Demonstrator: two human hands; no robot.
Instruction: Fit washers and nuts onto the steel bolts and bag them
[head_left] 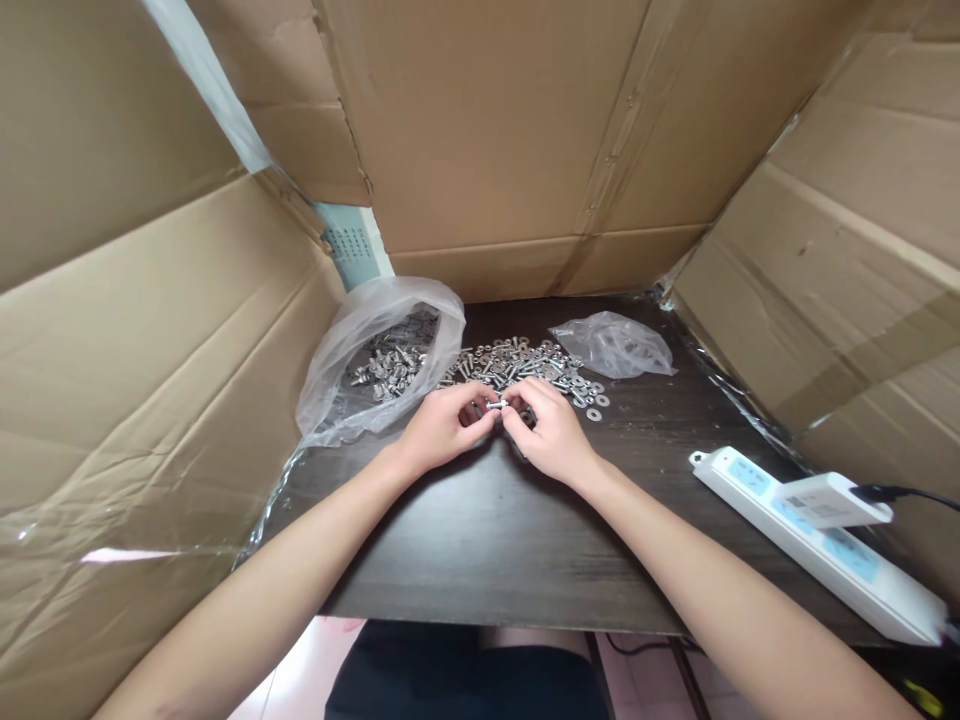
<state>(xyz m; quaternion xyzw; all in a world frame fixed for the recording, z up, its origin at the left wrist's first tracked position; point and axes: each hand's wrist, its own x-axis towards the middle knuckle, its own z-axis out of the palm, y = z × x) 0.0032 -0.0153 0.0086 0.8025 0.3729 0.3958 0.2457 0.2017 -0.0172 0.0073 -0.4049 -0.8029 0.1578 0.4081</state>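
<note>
Between my fingertips, over the middle of the dark table, is a small silver bolt (496, 405) lying roughly level. My left hand (454, 422) pinches its left end with thumb and forefinger. On the other end, the thumb and fingers of my right hand (546, 425) are closed; whether a nut or washer sits there is too small to tell. Just beyond my hands spreads a pile of loose bolts, nuts and washers (517, 362). To the left, an open clear plastic bag (337, 375) lies on its side with bolt assemblies (394, 370) inside.
A smaller clear bag (619, 345) lies at the back right. On the right stands a white power strip (810, 545) with a plugged-in white adapter (832, 500) and black cable. Cardboard walls (510, 120) enclose the table (487, 540) at the back and both sides.
</note>
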